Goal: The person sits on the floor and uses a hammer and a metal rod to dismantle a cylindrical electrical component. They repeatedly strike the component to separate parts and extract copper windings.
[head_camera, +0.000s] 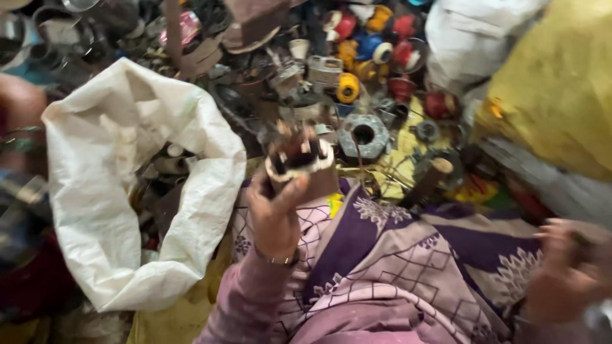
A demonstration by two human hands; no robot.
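My left hand point(275, 210) is raised in the middle of the view, gripping a small round motor part point(298, 159) with a white collar and brownish copper windings. It hovers above my lap, just right of the open white sack point(95, 210). My right hand point(564, 274) is blurred at the lower right edge, fingers curled; whether it holds anything cannot be told. Purple and pink patterned cloth point(395, 255) covers my lap between the hands.
The white sack holds several grey and white scrap pieces. A heap of scrap lies beyond: red, yellow and blue spools point(370, 44), a grey metal ring point(363, 135), a wooden-handled tool point(428, 179). A yellow sack point(554, 89) and a white bag point(465, 38) sit at right.
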